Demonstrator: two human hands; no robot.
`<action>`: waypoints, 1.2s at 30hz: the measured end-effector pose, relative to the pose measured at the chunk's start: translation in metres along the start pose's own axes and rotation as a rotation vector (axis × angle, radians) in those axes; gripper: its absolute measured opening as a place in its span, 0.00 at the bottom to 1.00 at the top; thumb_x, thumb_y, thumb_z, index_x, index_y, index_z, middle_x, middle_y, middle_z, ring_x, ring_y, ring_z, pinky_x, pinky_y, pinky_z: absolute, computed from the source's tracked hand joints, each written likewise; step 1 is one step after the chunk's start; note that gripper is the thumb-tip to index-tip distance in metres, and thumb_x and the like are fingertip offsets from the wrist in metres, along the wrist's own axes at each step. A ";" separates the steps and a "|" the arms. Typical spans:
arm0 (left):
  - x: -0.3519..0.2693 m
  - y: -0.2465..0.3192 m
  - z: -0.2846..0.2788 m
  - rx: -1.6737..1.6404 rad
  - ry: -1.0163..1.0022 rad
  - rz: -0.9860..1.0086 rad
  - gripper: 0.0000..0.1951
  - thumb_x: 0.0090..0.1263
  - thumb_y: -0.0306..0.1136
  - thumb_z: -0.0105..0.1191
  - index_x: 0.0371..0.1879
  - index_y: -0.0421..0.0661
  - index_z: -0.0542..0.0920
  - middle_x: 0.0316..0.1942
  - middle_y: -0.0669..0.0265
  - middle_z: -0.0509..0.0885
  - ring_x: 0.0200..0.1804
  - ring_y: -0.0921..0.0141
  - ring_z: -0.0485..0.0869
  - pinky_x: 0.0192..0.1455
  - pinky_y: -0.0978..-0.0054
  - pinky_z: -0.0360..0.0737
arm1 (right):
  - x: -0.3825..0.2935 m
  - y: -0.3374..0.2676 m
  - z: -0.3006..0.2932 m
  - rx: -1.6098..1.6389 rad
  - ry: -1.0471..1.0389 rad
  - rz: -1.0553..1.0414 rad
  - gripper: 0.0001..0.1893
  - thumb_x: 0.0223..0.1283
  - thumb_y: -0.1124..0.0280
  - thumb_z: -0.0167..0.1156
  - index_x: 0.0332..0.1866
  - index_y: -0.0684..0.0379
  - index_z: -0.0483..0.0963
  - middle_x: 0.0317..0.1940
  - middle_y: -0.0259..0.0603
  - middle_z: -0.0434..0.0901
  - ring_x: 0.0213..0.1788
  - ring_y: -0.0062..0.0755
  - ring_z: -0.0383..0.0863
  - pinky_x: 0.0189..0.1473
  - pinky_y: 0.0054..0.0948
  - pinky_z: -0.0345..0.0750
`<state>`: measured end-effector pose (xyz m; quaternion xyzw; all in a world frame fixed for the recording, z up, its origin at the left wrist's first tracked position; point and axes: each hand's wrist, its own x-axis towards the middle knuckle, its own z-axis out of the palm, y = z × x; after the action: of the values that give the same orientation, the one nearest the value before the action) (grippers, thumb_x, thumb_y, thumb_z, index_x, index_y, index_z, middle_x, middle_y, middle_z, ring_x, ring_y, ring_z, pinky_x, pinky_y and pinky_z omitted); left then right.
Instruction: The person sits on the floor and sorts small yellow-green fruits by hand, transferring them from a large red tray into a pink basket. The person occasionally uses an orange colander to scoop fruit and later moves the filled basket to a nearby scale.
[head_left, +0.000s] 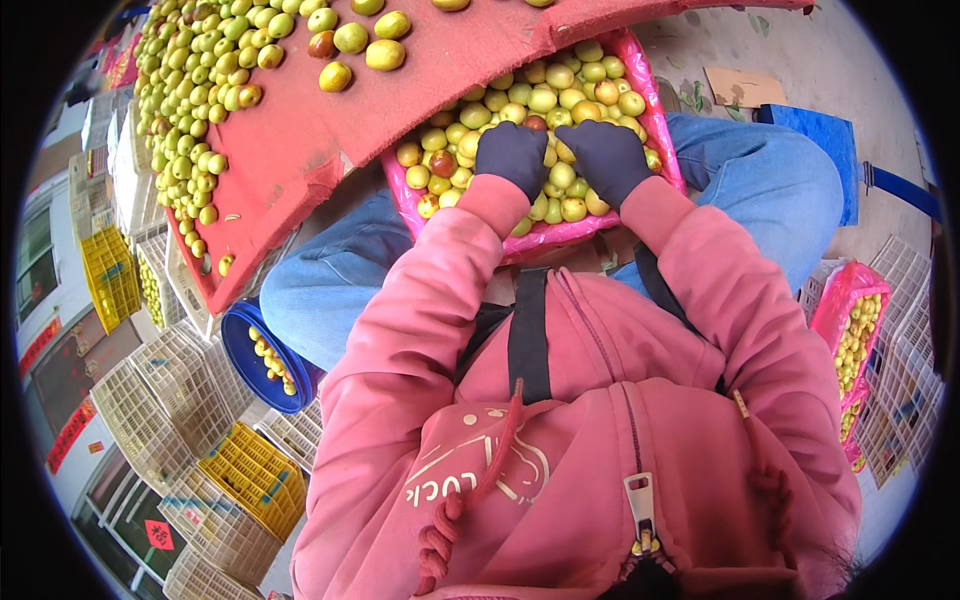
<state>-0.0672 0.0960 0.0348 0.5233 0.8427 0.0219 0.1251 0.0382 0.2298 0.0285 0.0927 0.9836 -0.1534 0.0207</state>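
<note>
A crate lined with pink plastic film (661, 124) sits between my knees, filled with green-yellow jujubes (474, 115), a few of them brown-red. My left hand (513, 155), in a dark glove, rests on the fruit with its knuckles up. Close to its right, my right hand (609, 159), gloved alike, bends down over the same layer. The fingers of both hands point inward and are mostly hidden under the palms, so whether either grips a jujube cannot be seen. A red fabric-covered sorting surface (292, 127) overhangs the crate's far left edge.
Many loose jujubes (199, 75) lie on the red surface. A blue bucket (244, 375) with some fruit stands beside my left knee. Stacked white crates (161, 390) and yellow crates (255, 472) fill the left. At right are a blue object (814, 150) and a pink-lined crate (832, 322).
</note>
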 end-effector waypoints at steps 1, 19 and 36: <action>-0.001 -0.002 0.003 -0.007 -0.004 0.005 0.07 0.57 0.32 0.55 0.32 0.50 0.84 0.31 0.61 0.85 0.37 0.60 0.84 0.39 0.61 0.80 | 0.000 -0.003 -0.001 -0.013 -0.013 -0.002 0.08 0.62 0.67 0.50 0.36 0.50 0.78 0.30 0.42 0.82 0.34 0.42 0.84 0.34 0.41 0.78; 0.013 -0.021 -0.005 -0.129 -0.100 -0.064 0.10 0.65 0.41 0.52 0.38 0.56 0.85 0.40 0.61 0.84 0.45 0.58 0.82 0.46 0.59 0.80 | 0.002 0.002 -0.009 0.069 -0.172 0.134 0.12 0.52 0.61 0.64 0.40 0.52 0.76 0.35 0.41 0.80 0.40 0.44 0.82 0.39 0.43 0.77; -0.020 -0.037 -0.003 -0.176 0.151 -0.172 0.11 0.56 0.36 0.62 0.38 0.52 0.85 0.34 0.62 0.84 0.41 0.58 0.80 0.47 0.61 0.77 | 0.007 0.001 -0.001 0.135 -0.157 0.081 0.18 0.54 0.58 0.65 0.50 0.50 0.78 0.40 0.41 0.79 0.43 0.42 0.81 0.43 0.40 0.77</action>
<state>-0.0923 0.0614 0.0357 0.4330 0.8862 0.1241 0.1081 0.0313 0.2324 0.0281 0.1215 0.9617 -0.2254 0.0977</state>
